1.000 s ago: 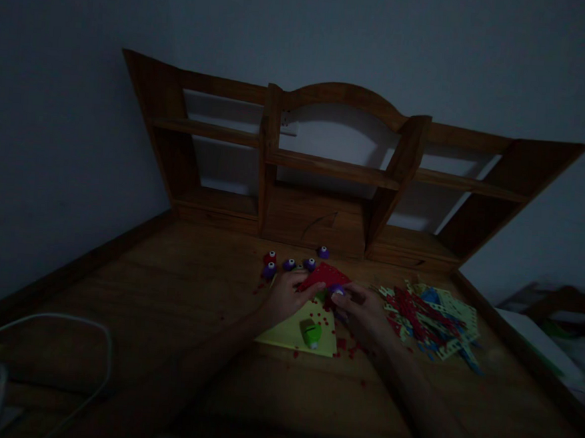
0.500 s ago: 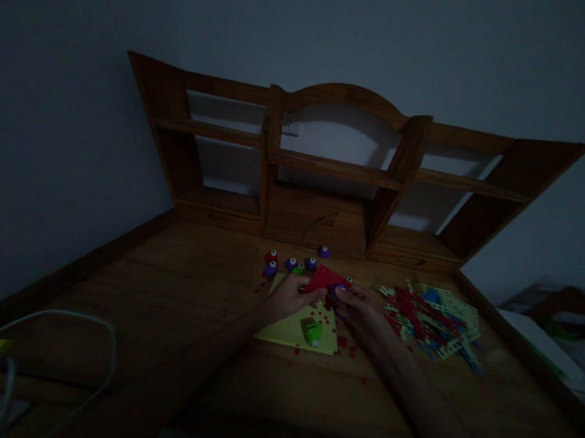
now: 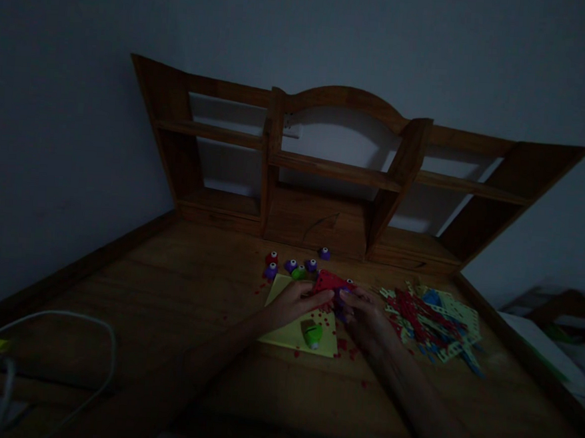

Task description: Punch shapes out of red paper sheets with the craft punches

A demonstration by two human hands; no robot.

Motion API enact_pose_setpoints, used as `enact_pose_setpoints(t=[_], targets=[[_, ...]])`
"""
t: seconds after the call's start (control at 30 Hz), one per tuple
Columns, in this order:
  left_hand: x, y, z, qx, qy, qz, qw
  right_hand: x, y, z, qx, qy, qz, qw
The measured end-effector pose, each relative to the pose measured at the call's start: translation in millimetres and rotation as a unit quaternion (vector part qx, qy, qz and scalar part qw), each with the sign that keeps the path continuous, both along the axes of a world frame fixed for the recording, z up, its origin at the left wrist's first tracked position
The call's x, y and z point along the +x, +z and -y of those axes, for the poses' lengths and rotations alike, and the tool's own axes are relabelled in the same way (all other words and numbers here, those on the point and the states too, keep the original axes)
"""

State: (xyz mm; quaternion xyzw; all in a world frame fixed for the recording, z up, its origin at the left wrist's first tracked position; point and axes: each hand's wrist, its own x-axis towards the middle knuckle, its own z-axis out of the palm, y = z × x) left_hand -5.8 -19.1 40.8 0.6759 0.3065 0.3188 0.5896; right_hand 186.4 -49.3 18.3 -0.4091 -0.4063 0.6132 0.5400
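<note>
Left grip [image 3: 297, 301]: pinching the red sheet [image 3: 330, 282], at the yellow paper's [image 3: 284, 335] far right corner.
Right grip [image 3: 366, 307]: wrapped on a purple punch [image 3: 342, 294], by that same corner.
Red bits [image 3: 342, 346]: on the yellow paper and right of it.
Step in hand: apparently punching; dim light hides whether the sheet sits in the slot.
Next move calls for: flat sheet, firm right squeeze.
</note>
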Motion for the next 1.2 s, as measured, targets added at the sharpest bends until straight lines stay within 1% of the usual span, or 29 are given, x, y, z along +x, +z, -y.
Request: enact_pose_setpoints(t=[0.13,0.2,0.27,0.37,0.4,0.5,0.7,0.77,0.87,1.07,1.2], targets=[[-3,-2.0,-5,0.036,0.046,-0.013,0.998,-1,3.3,0,-0.008,-0.005,0.0,1.0],[-3,-4.0,-7,0.036,0.041,-0.002,0.999,-1,3.9,0,-0.007,-0.005,0.005,1.0],[-2,-6.6,-8,0.025,0.017,0.007,1.0,0,3.2,0,-0.011,-0.011,0.012,1.0],[-2,-11.5,-10,0.024,-0.01,-0.012,1.0,0,0.8,-1,-0.022,-0.032,0.015,0.999],[-2,-13.1,-11,0.029,-0.01,-0.023,0.999,-1,0.3,0,-0.024,-0.039,0.017,0.999],[-2,-15.7,-14,0.045,0.018,-0.036,0.998,-4,1.7,1,-0.025,-0.055,0.038,0.997],[-2,-12.0,-14,0.074,0.077,-0.029,0.994,-13,14.7,5,-0.044,-0.038,0.053,0.997],[-2,-11.4,-14,0.084,0.085,-0.028,0.992,-14,16.3,7,-0.051,-0.036,0.058,0.996],[-2,-11.8,-14,0.094,0.084,-0.023,0.992,-14,13.8,7,-0.048,-0.022,0.068,0.996],[-2,-11.2,-14,0.109,0.078,-0.049,0.99,-13,6.5,5,-0.026,-0.01,0.075,0.997],[-1,-10.8,-12,0.141,0.08,-0.075,0.984,-13,3.9,4,-0.011,-0.001,0.101,0.995]])
